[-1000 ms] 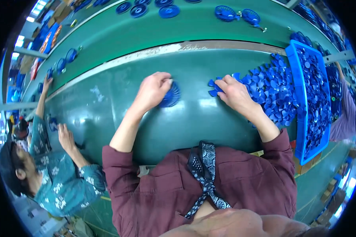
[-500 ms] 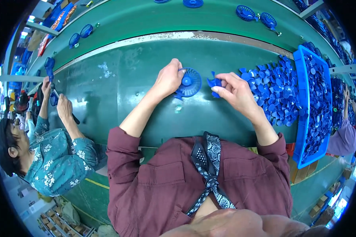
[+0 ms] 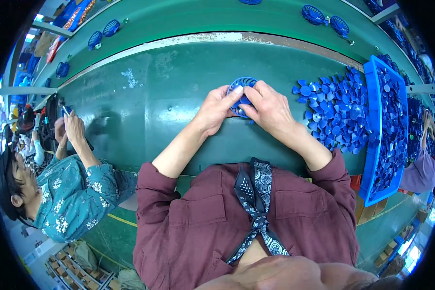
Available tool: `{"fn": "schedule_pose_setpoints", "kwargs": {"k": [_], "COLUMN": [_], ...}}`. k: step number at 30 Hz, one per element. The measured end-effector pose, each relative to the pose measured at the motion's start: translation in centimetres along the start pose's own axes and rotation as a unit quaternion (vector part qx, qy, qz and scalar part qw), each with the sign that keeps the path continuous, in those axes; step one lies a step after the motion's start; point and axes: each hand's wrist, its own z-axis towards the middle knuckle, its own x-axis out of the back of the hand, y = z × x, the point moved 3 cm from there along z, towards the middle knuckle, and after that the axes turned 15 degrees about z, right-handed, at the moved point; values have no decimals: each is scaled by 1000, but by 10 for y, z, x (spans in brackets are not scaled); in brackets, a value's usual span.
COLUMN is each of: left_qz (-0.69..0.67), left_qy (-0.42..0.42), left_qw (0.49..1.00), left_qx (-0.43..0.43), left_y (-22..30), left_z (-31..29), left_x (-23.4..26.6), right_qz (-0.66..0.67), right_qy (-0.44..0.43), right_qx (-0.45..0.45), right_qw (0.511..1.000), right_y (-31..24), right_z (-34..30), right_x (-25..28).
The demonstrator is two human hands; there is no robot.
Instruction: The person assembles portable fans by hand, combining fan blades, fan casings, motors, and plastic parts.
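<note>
Above the green bench, my left hand (image 3: 218,110) grips a round blue fan housing (image 3: 241,79) with slatted sides, its thumb lying over the rim. My right hand (image 3: 271,107) is closed at the housing's open face, with its fingers on a small blue fan blade (image 3: 245,100). The fingers partly cover the blade, and I cannot tell whether it is seated. To the right, a loose pile of blue fan blades (image 3: 334,108) is spread over the bench.
A blue tray (image 3: 371,145) full of fan blades stands right of the pile. Beyond the bench's worn far edge (image 3: 227,36), a green belt (image 3: 203,21) carries blue fan housings (image 3: 314,14). At left, a person in a flowered shirt (image 3: 65,200) works; another person's purple sleeve (image 3: 417,173) shows far right.
My right hand has brought the fan blade left to the housing, so both hands now meet there. On the belt, fan housings have shifted rightward. The person at left has moved their hands.
</note>
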Motion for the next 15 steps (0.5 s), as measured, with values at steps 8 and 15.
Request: {"fn": "schedule_pose_setpoints", "kwargs": {"k": [8,15], "left_qz": [214,386], "left_qy": [91,65], "left_qw": [966,912], "left_qx": [-110,-123], "left_y": [10,13], "left_z": [-7,-15], "left_x": [7,-1], "right_qz": [49,247], "right_qy": [123,-114], "right_qx": [43,-157], "right_qw": [990,949], "right_y": [2,43], "right_z": [0,-1], "right_x": [16,3]}}
